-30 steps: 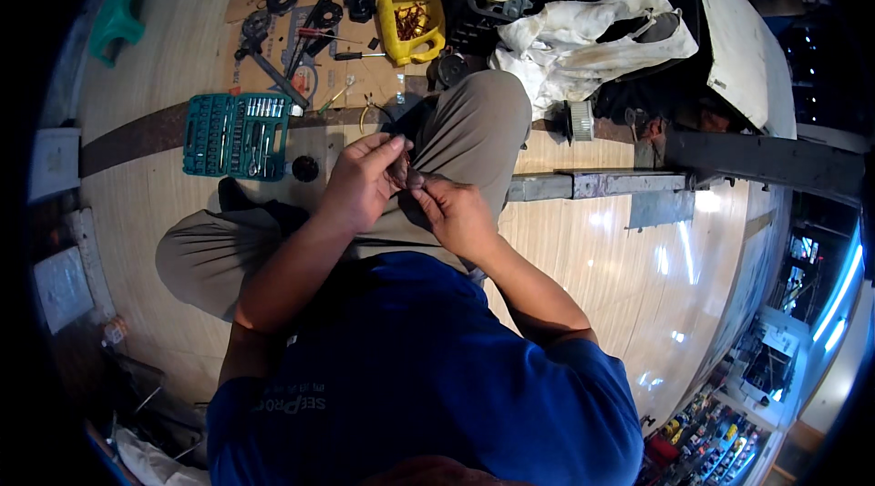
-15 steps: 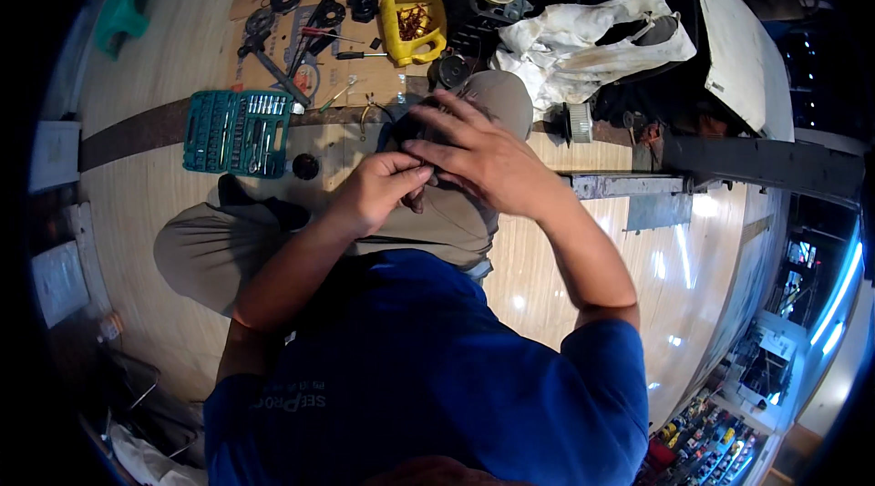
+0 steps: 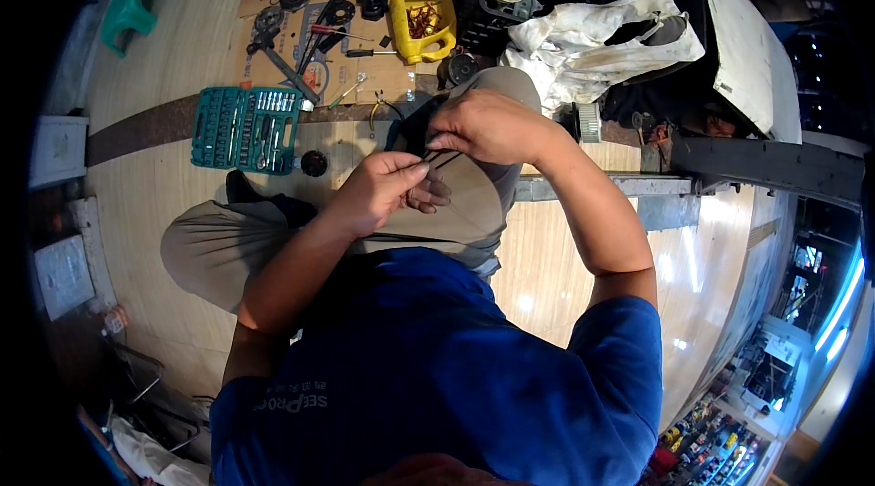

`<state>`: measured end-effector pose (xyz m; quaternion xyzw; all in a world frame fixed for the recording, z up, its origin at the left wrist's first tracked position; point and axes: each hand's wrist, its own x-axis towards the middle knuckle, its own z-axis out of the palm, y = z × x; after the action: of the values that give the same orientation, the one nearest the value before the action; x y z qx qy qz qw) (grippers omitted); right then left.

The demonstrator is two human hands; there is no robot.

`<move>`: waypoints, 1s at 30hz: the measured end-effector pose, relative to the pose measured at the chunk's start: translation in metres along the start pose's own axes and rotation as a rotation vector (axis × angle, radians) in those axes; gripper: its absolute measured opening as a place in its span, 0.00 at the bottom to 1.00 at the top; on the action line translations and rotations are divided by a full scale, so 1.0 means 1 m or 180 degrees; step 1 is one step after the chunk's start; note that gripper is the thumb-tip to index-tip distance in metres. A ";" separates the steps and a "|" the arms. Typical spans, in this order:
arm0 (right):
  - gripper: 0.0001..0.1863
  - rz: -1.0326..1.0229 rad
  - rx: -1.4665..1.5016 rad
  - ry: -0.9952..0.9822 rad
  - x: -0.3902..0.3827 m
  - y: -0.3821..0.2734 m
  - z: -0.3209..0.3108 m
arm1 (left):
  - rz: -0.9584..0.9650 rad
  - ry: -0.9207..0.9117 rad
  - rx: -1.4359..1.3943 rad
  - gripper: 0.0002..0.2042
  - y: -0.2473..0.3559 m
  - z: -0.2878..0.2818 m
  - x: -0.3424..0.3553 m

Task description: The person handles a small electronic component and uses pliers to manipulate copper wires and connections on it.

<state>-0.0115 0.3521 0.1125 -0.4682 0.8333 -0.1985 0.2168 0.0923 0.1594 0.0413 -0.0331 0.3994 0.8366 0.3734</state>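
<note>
Over my bent knee, my left hand (image 3: pixel 375 194) pinches a thin dark wire-like piece (image 3: pixel 441 158) between thumb and forefinger, its other fingers curled below. My right hand (image 3: pixel 492 126) is bent over from the far side, its fingertips closed at the same piece. The two hands are close together but apart. What the thin piece belongs to is too small to make out, and my right fingers partly hide it.
A green socket set (image 3: pixel 244 131) lies open at the left, with a dark round part (image 3: pixel 313 163) beside it. Ahead, cardboard (image 3: pixel 365 90) holds tools and a cut yellow jug (image 3: pixel 443 47) of screws. White cloth (image 3: pixel 602 40) and a metal beam (image 3: pixel 611 186) are at the right.
My right hand has turned from spread fingers to a closed, bent grip, and the thin dark piece now shows between the hands. My left hand keeps its pinch. The whole view has shifted slightly.
</note>
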 end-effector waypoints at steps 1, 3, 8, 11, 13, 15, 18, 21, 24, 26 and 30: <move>0.13 -0.0027 -0.0090 0.0036 0.002 -0.001 0.000 | -0.0020 0.0120 -0.0017 0.12 -0.001 0.001 0.001; 0.12 -0.0019 -0.0261 0.0056 0.004 -0.003 -0.001 | -0.0004 0.0191 0.0004 0.12 -0.003 0.002 0.004; 0.09 0.0337 -0.0880 0.0135 0.005 -0.029 0.010 | 0.0363 0.0616 -0.0402 0.12 -0.015 -0.004 0.017; 0.09 0.0505 -0.0911 0.0623 -0.004 -0.049 0.028 | 0.0876 0.0999 -0.1310 0.12 -0.011 0.001 0.020; 0.08 0.0591 -0.0882 0.0643 -0.011 -0.058 0.043 | 0.1377 0.0882 -0.1325 0.12 -0.007 0.000 0.023; 0.08 0.0796 -0.0674 0.0601 -0.019 -0.065 0.052 | 0.1366 0.0878 -0.1332 0.12 -0.002 0.001 0.022; 0.08 0.0947 0.0066 0.0807 -0.035 -0.051 0.072 | 0.1295 0.0817 -0.1500 0.12 -0.005 -0.002 0.021; 0.08 0.1343 0.1060 0.0410 -0.039 -0.038 0.056 | 0.1094 0.0751 -0.1754 0.13 -0.009 -0.003 0.019; 0.10 0.1115 0.1480 0.0036 -0.050 -0.007 0.053 | 0.0882 0.0410 -0.1691 0.13 -0.009 -0.002 0.019; 0.11 0.1065 0.1330 -0.0091 -0.048 0.001 0.036 | 0.0848 0.0147 -0.1549 0.13 -0.007 -0.005 0.017; 0.13 0.0831 0.0040 -0.0016 -0.040 0.006 0.006 | 0.0359 -0.0095 -0.0472 0.13 -0.009 0.007 0.011</move>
<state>0.0066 0.3883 0.1114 -0.3548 0.8853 -0.1727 0.2458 0.0919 0.1742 0.0368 -0.0257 0.3320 0.8840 0.3282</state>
